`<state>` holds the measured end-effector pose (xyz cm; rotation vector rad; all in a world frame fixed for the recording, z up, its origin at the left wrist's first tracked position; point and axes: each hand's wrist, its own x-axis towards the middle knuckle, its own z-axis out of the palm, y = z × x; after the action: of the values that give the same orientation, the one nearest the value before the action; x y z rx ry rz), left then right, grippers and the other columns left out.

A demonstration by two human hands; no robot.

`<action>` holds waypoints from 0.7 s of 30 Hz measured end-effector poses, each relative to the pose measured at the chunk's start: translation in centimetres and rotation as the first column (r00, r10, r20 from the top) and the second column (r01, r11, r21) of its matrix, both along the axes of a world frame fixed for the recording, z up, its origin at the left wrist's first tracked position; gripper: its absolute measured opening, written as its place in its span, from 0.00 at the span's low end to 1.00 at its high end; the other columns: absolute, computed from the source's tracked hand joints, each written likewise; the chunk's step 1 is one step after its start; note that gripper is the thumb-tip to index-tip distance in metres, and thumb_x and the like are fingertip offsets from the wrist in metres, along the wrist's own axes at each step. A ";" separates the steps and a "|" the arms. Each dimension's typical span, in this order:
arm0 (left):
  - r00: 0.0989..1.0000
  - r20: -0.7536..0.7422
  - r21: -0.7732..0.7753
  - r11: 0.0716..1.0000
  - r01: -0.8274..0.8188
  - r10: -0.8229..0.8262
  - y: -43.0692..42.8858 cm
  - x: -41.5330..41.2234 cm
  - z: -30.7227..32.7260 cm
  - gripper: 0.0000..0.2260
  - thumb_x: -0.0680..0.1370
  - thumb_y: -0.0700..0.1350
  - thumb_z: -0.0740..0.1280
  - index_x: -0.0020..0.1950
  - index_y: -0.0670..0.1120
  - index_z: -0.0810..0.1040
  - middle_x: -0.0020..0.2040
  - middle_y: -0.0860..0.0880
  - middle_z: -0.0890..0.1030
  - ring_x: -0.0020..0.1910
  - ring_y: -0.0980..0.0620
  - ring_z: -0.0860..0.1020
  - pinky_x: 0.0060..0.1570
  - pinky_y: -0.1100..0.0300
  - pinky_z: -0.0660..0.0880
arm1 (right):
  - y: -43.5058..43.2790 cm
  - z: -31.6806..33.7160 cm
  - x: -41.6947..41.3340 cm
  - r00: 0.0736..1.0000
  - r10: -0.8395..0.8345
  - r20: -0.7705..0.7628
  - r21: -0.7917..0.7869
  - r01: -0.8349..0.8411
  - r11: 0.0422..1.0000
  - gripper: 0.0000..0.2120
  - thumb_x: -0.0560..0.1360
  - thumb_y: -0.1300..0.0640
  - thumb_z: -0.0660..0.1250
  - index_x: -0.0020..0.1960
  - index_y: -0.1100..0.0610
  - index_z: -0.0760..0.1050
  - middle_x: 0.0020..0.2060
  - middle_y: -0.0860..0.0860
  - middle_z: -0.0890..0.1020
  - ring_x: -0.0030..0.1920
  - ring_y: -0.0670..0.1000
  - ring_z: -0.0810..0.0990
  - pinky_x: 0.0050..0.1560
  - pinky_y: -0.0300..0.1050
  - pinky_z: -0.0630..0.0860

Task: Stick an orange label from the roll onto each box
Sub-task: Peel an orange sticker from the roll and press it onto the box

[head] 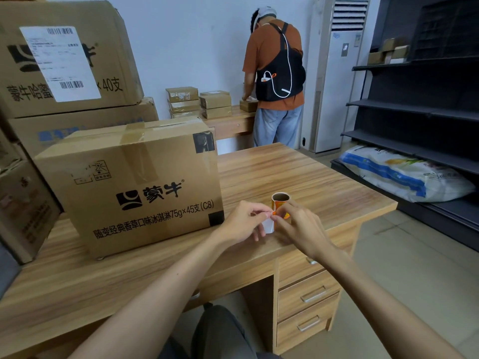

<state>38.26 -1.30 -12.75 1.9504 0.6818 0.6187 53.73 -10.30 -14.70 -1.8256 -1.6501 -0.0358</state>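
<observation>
Cardboard box (134,187) up front, taped along the top and printed with a black logo, sitting on the left side of the wooden desk (298,177). Far right, dark shelving (427,112) runs down the wall, and a tall white air conditioner (334,86) stands in the corner beside it. Over on the left, more cartons are stacked behind the front box, and the top carton (77,35) carries a white shipping label (59,63). At the back, a person in an orange shirt (264,47) faces away, bent over a second desk with small brown parcels (199,102) piled beside them. A white and blue sack (404,172) lies on the lowest shelf.

Down to the action now, just right of the front box. Right hand (298,229) has its fingers curled round the label roll (281,204), which is held with its cardboard core opening facing up; I cannot tell whether it touches the desk. Left hand (243,224) meets it, thumb and forefinger pinching the loose end of the white backing strip (268,225) that hangs off the roll. A sliver of orange label (273,212) shows right at that pinch.
</observation>
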 end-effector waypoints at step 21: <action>0.952 -0.056 0.165 0.943 -0.288 0.301 0.5 0.1 -0.4 0.09 0.82 0.41 0.64 0.52 0.43 0.84 0.30 0.45 0.79 0.18 0.58 0.70 0.24 0.62 0.70 | -1.9 -0.1 1.5 0.948 -0.171 -0.269 0.076 0.198 0.977 0.06 0.75 0.51 0.68 0.40 0.48 0.78 0.37 0.43 0.81 0.37 0.50 0.76 0.38 0.45 0.67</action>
<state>38.32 -0.77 -13.20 2.0415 1.0158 0.7989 55.19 -12.15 -14.83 -1.8157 -1.2705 0.0375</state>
